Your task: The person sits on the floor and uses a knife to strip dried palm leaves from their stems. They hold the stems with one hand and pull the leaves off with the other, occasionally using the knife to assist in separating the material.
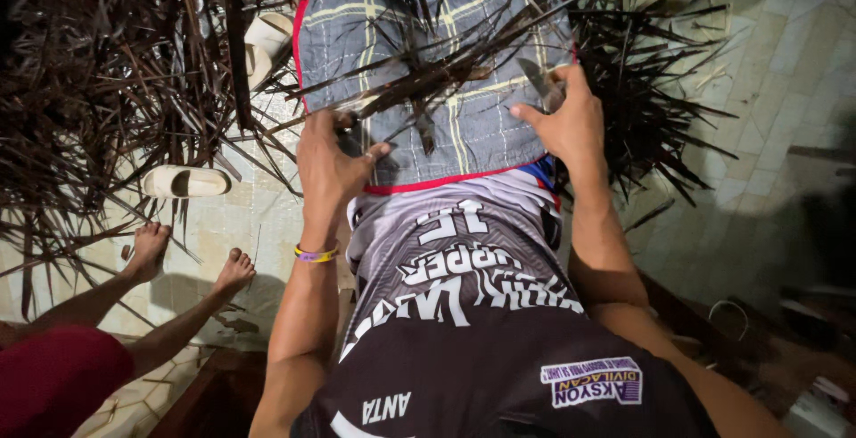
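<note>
**Clerk:** Item one, what did the right hand (571, 122) hold?

**Keeper:** A knife (542, 83), short blade, grey metal. The hand was closed round its handle, blade pointing up and to the left, above the thumb.

**Clerk:** Item two, the left hand (332, 157)?

**Keeper:** Fingers pinched shut on the near end of a bundle of dark dried leaf strips (446, 68). The bundle ran from that hand up and to the right, passing just beside the knife blade.

**Clerk:** Resting on what?

**Keeper:** A grey checked cloth with red edging (481, 135), spread over the lap. Both hands lay on it, well apart, strips between them.

**Clerk:** Surroundings?

**Keeper:** A heap of dark dried fronds (98, 90) on the tiled floor (776, 64) to the left, a pale sandal (187, 181) beside it, another person's bare feet (192, 260) near that.
</note>
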